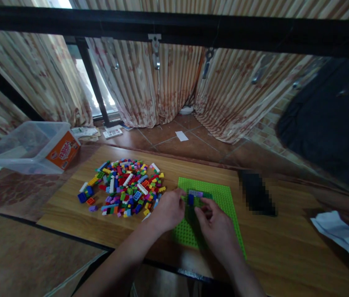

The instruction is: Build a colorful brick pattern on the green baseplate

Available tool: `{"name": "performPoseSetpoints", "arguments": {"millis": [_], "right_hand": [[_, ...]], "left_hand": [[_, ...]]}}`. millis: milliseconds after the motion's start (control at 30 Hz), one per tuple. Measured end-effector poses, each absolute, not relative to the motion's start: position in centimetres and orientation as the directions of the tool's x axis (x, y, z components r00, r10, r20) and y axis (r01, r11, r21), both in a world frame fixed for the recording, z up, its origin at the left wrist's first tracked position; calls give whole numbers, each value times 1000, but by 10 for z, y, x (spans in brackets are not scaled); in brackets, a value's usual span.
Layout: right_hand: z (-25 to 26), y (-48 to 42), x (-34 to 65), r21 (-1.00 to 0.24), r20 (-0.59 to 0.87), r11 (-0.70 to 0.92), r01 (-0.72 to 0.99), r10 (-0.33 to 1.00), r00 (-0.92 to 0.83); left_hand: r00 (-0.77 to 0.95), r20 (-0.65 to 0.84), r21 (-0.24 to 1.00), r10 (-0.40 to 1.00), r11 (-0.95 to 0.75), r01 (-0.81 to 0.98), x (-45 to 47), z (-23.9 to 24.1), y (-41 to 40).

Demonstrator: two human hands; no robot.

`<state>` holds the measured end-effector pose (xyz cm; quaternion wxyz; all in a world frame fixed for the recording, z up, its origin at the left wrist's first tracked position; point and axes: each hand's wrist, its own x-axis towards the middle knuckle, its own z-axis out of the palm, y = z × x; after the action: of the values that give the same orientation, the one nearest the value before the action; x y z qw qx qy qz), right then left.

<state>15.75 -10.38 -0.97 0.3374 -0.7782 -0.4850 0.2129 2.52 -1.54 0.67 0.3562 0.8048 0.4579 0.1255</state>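
Observation:
A bright green studded baseplate [220,198] lies on the table in front of me. On its upper part sits a small group of toy bricks: a lavender brick [195,193], a dark blue brick [191,200] and a dark green brick [207,195]. My left hand [170,209] is at the plate's left edge, fingers curled together beside the bricks; whatever they pinch is hidden. From the right, my right hand [216,222] reaches over the plate, thumb and index finger apart close to the bricks. Whether its fingertip touches them is unclear.
Left of the plate spreads a big pile of mixed bricks [127,185] on the wooden table [69,210]. A clear plastic box [32,152] with an orange label stands beyond the left end. Farther right are a pixelated dark object [256,193] and white paper [344,235].

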Motion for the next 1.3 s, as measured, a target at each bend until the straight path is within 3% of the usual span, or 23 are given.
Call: {"name": "performPoseSetpoints", "arguments": {"millis": [333,900,1300], "right_hand": [[-10,-107,154,-693,-132,-349,630,921,365],[-11,-101,155,-763,-135,-351,543,908,397],[-9,-94,158,-724,-151,-393,567,892,425]], "left_hand": [[584,-205,748,785,-260,611,26,6,-21],[525,-110,740,844,-282,610,34,-6,-19],[494,-106,725,863,-273,632,37,-10,-17]]}}
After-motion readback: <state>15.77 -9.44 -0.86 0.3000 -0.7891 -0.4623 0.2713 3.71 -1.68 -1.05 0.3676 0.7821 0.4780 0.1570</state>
